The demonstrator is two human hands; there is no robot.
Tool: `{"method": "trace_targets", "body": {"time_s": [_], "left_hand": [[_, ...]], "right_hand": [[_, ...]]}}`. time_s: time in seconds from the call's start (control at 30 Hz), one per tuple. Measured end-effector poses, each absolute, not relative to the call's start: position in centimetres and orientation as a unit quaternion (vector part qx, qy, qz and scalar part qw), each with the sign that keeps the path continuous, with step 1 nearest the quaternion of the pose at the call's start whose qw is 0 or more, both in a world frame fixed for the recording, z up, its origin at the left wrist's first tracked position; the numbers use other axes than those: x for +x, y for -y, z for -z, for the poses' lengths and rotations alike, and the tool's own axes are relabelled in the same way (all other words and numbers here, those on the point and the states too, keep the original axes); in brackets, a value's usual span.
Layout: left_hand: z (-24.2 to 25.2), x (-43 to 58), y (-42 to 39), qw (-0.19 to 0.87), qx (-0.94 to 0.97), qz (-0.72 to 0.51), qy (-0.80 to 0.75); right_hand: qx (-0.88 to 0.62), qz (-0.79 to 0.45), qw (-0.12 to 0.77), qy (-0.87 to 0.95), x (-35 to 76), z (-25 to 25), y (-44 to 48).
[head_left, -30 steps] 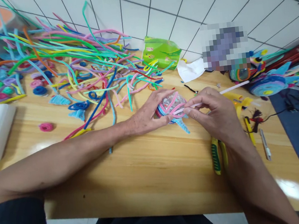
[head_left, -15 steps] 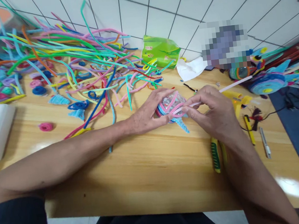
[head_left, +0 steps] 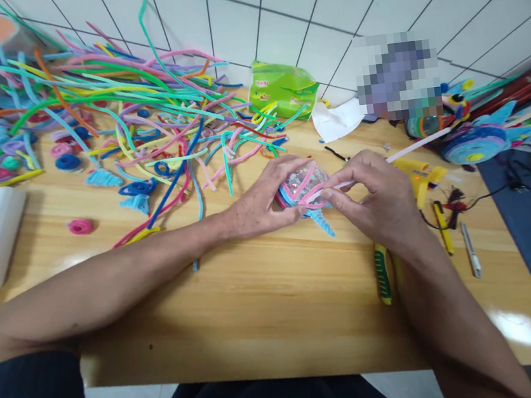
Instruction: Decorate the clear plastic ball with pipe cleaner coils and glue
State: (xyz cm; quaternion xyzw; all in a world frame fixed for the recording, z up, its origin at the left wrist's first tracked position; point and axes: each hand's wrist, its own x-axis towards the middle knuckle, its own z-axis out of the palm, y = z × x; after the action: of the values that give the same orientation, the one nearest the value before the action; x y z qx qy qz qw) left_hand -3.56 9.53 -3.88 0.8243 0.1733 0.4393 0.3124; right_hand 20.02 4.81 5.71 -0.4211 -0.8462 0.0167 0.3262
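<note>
Pink pipe cleaner pinched in right hand; left hand grips ball (clear).

**Bright, even, soft on shadow**

Well lit all over, no hard source in sight. Glossy glare on the table, near right and again at left. Faint shadow under the left hand. Sharp on the wrapped ball. Tile wall bowed toward the edges. Pixelated patch upper right.
</note>
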Motion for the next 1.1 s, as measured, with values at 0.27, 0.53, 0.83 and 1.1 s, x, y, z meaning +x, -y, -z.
{"method": "trace_targets", "body": {"time_s": [0.27,0.53,0.83,1.1], "left_hand": [[3.66,-3.67,-9.38,0.318,0.825,-0.429,-0.184],[3.36,-3.74,-9.26,0.336,0.819,-0.425,-0.191],[3.48,-3.68,-9.37,0.331,0.821,-0.431,-0.174],[2.92,-3.54,-9.09,0.342,0.814,-0.427,-0.196]], "right_hand": [[-0.43,-0.018,0.318,0.845,20.07,-5.71,-4.63],[-0.434,-0.008,0.309,0.847,20.18,-5.58,-4.6],[-0.443,-0.009,0.295,0.847,20.19,-5.6,-4.61],[-0.445,-0.026,0.297,0.844,20.01,-5.77,-4.52]]}}
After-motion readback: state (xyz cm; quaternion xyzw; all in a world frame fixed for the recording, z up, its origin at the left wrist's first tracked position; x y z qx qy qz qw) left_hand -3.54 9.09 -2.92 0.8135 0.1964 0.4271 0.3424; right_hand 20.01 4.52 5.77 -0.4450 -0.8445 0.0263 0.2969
